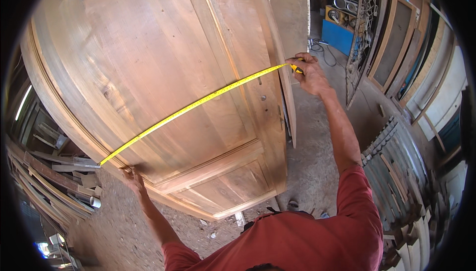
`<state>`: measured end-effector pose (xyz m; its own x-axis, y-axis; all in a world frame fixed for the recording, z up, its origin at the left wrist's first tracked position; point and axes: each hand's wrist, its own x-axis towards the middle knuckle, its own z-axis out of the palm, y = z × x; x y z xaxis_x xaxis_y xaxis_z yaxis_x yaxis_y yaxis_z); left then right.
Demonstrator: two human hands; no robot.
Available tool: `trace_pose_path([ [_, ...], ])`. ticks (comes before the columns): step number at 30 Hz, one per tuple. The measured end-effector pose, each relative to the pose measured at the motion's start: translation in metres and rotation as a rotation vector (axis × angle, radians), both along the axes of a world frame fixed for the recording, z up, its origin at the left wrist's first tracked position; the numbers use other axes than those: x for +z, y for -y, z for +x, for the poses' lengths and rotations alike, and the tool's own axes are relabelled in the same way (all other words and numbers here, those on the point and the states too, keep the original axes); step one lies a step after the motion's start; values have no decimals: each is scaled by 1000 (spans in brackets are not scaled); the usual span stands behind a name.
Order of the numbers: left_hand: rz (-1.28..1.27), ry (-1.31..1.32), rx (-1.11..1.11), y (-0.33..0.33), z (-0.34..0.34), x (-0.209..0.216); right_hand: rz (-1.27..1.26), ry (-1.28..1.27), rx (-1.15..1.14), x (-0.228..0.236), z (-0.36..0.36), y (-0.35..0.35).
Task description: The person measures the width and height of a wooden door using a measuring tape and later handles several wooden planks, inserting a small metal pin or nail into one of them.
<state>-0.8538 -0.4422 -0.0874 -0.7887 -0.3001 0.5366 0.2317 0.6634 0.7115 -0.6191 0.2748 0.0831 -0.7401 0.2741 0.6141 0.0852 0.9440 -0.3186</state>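
A large wooden panel door (163, 37) stands upright and tilted before me. A yellow tape blade (198, 103) is pulled out slantwise across its face, its end at the door's left edge. My right hand (311, 75) is closed around the yellow and black tape measure (296, 67) at the right edge, with the case partly hidden by the fingers. Low at the left edge, a little to the right of the blade's end, is my left hand (132, 177). Its fingers are loosely bent and apart beside the edge, and they do not hold the tape.
Stacked timber strips (44, 186) lie at the left. Behind the door's right edge leans another board (287, 13). Frames and panels (394, 42) line the right wall, above a pile of slats (396, 167). A blue box (337, 36) and a cable (325, 47) are farther back.
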Motion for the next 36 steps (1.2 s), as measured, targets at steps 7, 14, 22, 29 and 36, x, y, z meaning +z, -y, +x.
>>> trace_pose_path([
  [7,5,207,52,-4,27,22,-4,51,-14,6,2,7],
  [14,15,199,8,4,24,18,1,44,-7,8,4,6],
  [22,641,104,-139,-2,53,23,-97,440,256,-26,8,44],
  [29,949,70,-660,-102,89,29,-669,836,891,-203,63,143],
  [36,463,-238,-628,-155,122,152,-1125,675,908,-119,39,227],
])
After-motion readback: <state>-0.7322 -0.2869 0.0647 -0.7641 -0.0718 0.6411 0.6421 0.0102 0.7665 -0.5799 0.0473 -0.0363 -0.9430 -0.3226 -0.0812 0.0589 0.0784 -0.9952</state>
